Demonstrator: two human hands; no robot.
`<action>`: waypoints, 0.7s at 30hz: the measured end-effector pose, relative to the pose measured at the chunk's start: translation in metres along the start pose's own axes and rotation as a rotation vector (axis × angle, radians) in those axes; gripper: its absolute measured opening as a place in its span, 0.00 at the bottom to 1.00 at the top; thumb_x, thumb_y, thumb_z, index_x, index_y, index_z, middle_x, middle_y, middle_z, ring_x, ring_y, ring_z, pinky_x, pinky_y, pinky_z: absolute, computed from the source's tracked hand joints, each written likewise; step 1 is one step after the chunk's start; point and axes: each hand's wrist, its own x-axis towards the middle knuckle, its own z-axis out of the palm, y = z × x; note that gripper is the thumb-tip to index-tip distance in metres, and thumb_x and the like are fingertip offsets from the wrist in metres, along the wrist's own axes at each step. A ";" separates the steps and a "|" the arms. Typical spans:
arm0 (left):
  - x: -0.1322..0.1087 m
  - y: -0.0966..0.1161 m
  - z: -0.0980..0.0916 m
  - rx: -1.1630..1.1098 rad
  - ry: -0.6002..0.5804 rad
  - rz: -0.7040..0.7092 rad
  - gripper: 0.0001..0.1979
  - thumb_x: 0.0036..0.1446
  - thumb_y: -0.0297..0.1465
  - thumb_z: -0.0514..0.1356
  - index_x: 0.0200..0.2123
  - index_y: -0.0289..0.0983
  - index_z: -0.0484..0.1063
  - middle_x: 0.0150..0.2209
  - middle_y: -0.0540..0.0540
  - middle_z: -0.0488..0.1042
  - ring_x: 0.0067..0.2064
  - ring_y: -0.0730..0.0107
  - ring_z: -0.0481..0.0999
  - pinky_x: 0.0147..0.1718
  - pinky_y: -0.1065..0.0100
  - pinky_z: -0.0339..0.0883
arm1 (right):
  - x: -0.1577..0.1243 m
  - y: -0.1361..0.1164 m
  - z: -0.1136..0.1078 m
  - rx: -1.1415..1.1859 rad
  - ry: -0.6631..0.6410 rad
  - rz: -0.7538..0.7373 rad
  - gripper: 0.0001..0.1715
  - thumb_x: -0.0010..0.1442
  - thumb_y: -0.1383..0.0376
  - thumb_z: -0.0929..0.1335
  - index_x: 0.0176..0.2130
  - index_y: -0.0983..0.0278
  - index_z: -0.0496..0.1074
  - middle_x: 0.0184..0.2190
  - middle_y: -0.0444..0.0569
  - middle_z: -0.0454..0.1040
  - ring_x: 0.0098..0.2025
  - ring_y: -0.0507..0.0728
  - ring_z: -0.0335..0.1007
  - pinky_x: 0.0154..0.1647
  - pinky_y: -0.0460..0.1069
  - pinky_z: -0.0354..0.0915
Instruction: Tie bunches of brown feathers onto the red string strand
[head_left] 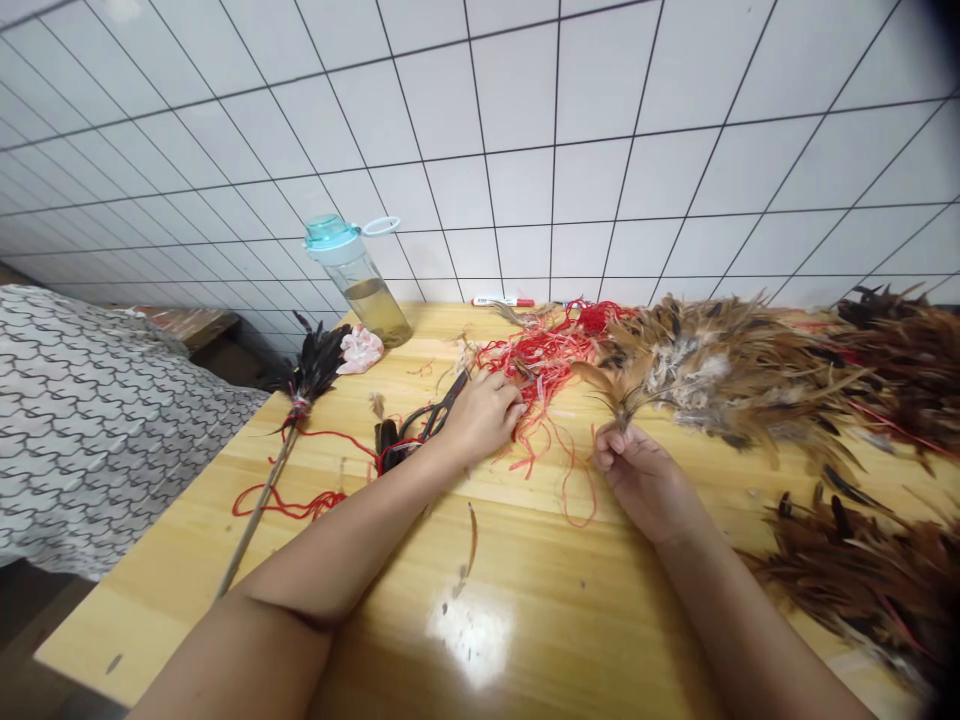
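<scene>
My right hand pinches a small bunch of brown feathers by its quill ends, with the feathers fanning upward. At the edge of a tangled heap of red string, my left hand has its fingers curled down and closed on strands. Just behind the left wrist lie dark-handled scissors, partly hidden by the forearm. A loop of thin red string lies on the table between my hands. Left of the scissors, a stick carries a tuft of black feathers bound with red string.
Large piles of brown feathers cover the right side, with another pile nearer. A water bottle and a crumpled pink scrunchie-like item stand back left. A marker lies by the tiled wall. Patterned cloth hangs at left.
</scene>
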 end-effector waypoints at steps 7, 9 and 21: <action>0.002 0.006 0.012 0.037 0.016 -0.027 0.10 0.58 0.36 0.56 0.33 0.36 0.71 0.36 0.42 0.69 0.42 0.61 0.65 0.42 0.60 0.61 | -0.001 0.007 0.001 -0.016 0.059 -0.011 0.20 0.44 0.56 0.76 0.22 0.62 0.65 0.22 0.42 0.61 0.27 0.49 0.56 0.28 0.46 0.56; 0.003 0.008 0.016 0.033 0.028 -0.032 0.08 0.57 0.34 0.56 0.32 0.35 0.71 0.36 0.42 0.69 0.41 0.61 0.65 0.42 0.60 0.61 | -0.001 0.008 0.001 -0.063 0.063 -0.017 0.21 0.42 0.56 0.77 0.21 0.62 0.64 0.21 0.41 0.60 0.27 0.49 0.57 0.29 0.46 0.57; 0.005 0.002 -0.030 -0.726 0.149 -0.242 0.07 0.55 0.34 0.56 0.31 0.36 0.66 0.28 0.50 0.69 0.30 0.75 0.66 0.31 0.71 0.61 | -0.001 0.005 0.003 -0.075 0.082 -0.073 0.20 0.44 0.56 0.76 0.22 0.62 0.64 0.22 0.42 0.62 0.27 0.50 0.56 0.27 0.46 0.57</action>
